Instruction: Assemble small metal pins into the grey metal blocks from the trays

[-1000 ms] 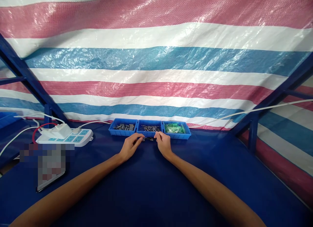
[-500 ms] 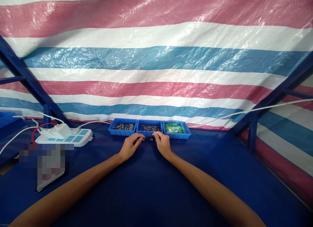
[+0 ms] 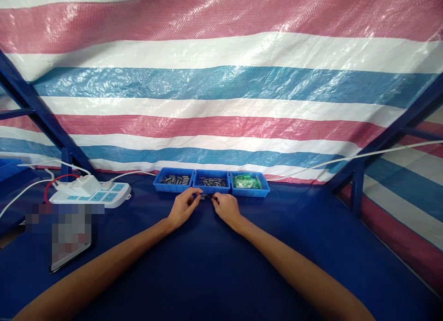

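Observation:
Both my hands rest on the dark blue table just in front of three small blue trays. My left hand point(image 3: 183, 207) is pinched shut on a small grey metal piece point(image 3: 201, 197). My right hand point(image 3: 225, 207) is pinched on a thin dark pin point(image 3: 209, 197) whose tip meets that piece between the hands. The left tray point(image 3: 174, 180) holds grey metal cylinders. The middle tray point(image 3: 212, 181) holds thin metal pins. The right tray point(image 3: 249, 181) holds green parts.
A white power strip point(image 3: 92, 193) with plugs and white and red cables lies at the left. A dark phone-like slab point(image 3: 69, 252) lies nearer on the left. A striped tarp hangs behind the trays, and blue frame posts point(image 3: 358, 185) stand at both sides.
My right hand has drawn back from the middle tray's front edge toward the left hand, closing the gap. The left hand has barely moved.

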The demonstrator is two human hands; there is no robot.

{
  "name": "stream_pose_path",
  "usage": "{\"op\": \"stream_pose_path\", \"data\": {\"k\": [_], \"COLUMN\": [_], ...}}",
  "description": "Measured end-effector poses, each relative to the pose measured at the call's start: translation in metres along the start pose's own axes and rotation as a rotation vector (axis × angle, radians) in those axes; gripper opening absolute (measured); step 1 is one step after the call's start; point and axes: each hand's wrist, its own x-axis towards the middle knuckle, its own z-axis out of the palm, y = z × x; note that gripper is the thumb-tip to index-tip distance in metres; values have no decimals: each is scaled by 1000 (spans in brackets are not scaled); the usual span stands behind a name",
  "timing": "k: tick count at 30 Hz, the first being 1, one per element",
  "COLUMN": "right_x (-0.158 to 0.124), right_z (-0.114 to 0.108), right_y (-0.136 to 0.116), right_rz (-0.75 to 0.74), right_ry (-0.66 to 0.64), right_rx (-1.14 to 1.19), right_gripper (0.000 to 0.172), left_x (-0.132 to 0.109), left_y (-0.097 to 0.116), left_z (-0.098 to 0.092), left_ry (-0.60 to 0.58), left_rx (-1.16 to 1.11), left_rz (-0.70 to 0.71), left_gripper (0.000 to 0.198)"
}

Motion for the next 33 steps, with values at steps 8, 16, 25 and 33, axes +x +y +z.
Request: {"op": "stream_pose_path", "data": {"k": [8,16,25,33], "right_x": [-1,-2,-4,-8], "right_z": [-3,-3,-4,-9], "right_y": [-5,-8,-10,-12], "right_rz": [24,1,-10,-7], "right_ry": [-89,-97,-106,-55], "right_rx": [-75,-153,-194,-149], "right_gripper": [18,16,18,18], "left_x": [0,1,2,2], "left_y": [1,0,3,3], "left_z": [0,1,0,0], "left_ry": [-6,1,-6,-11], "left_rx": [-19,-36,-53,-84], "left_rz": [-34,-31,-42,-48], "left_gripper": [23,25,24,25]}}
